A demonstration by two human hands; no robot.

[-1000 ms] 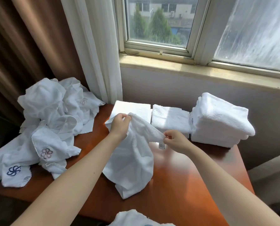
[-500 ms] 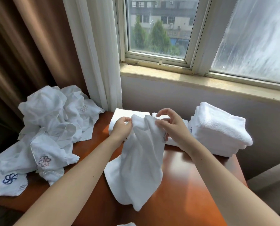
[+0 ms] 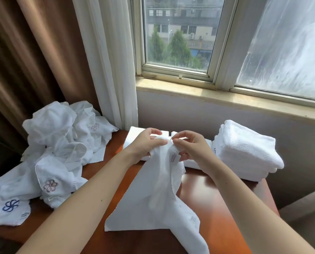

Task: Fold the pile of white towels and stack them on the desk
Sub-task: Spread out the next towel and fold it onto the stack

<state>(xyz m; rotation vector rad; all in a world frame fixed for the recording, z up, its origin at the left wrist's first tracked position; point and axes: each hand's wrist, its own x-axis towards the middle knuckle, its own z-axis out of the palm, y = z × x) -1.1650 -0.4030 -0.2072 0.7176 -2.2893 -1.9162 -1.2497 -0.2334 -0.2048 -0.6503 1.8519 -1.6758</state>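
The left hand (image 3: 145,144) and the right hand (image 3: 194,150) meet just above the middle of the frame, nearly touching. Each has its fingers curled and pinches the top edge of one white towel (image 3: 153,204), gathered into a bunch between them. A small label (image 3: 174,158) with red lettering hangs from that edge just beside the right thumb. From the hands the towel drops toward the lower centre, where its bottom part spreads out on the reddish-brown desk (image 3: 219,208), one corner trailing toward the lower edge of the frame.

At the left of the frame a pile of crumpled white towels (image 3: 59,142) lies on the desk, some showing embroidered pinwheel emblems in blue and in pink. At the right a stack of folded towels (image 3: 244,153) stands on the desk against the wall. Behind the hands lie two flatter folded towels (image 3: 133,137), partly hidden by the hands.

A white curtain (image 3: 109,57) and a brown curtain (image 3: 33,52) hang at the upper left, and a window (image 3: 178,33) fills the upper right above a pale sill (image 3: 226,94).
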